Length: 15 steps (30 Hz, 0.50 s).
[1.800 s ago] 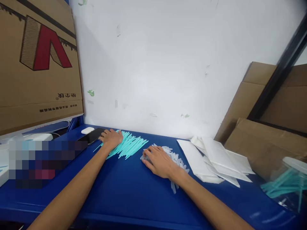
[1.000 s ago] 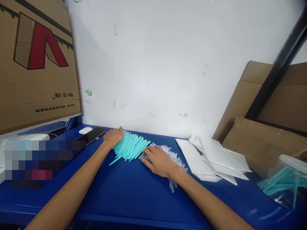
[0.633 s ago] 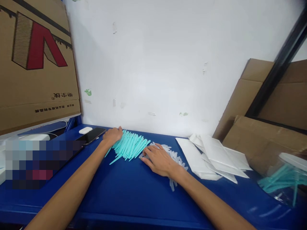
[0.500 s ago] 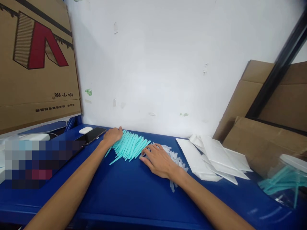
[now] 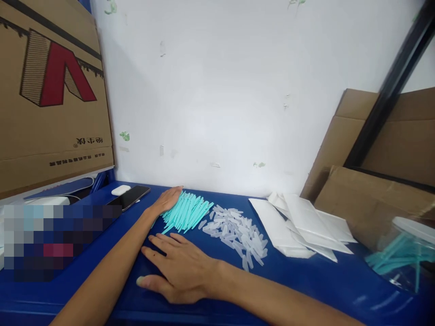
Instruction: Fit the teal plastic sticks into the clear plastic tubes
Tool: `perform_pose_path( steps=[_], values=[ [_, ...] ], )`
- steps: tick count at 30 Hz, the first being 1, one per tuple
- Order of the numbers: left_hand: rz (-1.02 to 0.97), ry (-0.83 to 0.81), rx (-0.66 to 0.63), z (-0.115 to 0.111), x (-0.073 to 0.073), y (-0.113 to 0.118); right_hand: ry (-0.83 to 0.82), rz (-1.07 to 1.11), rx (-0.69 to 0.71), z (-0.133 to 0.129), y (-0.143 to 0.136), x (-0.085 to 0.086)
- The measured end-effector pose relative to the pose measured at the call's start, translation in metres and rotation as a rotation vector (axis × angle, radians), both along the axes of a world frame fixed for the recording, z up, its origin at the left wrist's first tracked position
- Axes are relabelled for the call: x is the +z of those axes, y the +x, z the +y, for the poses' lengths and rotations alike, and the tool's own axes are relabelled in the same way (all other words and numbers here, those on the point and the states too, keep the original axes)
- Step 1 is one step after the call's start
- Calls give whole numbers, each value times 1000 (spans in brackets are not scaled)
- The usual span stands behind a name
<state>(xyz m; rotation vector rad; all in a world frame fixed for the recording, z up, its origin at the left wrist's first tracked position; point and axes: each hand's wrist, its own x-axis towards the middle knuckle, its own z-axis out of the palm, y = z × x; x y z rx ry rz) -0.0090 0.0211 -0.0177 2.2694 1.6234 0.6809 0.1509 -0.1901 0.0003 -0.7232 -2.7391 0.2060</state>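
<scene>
My left hand (image 5: 168, 201), fingers straight, touches the bunched sticks (image 5: 189, 211); right hand (image 5: 187, 268) spread, empty; white pieces (image 5: 238, 226) lie scattered.

Bench (image 5: 295, 274): bare surface runs from the pale strips (image 5: 239, 233) forward to the right forearm (image 5: 258, 290), and continues between the envelopes (image 5: 312, 222) and the jar (image 5: 404, 258). Passage between pale strips and envelopes: narrow. Passage between teal sticks (image 5: 188, 210) and pale strips: nearly closed. Rear: a thin strip of bench remains before the wall (image 5: 210, 90), which blocks further reach. Left approach to the sticks: obstructed by the left hand (image 5: 169, 200) lying alongside, with the phone (image 5: 134, 197) beyond. Front approach to the sticks: obstructed by the right hand (image 5: 183, 267), fingers spread. Overhead access to the pale strips: unobstructed.
</scene>
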Motion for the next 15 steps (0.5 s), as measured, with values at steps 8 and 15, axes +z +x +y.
perform_pose_path(
  steps=[8, 15],
  values=[
    [-39, 30, -14, 0, 0, -3, 91, 41, -128, 16, 10, -1],
    [-32, 51, -38, 2, -4, -2, 250, 24, -67, 16, 9, 4]
  ],
)
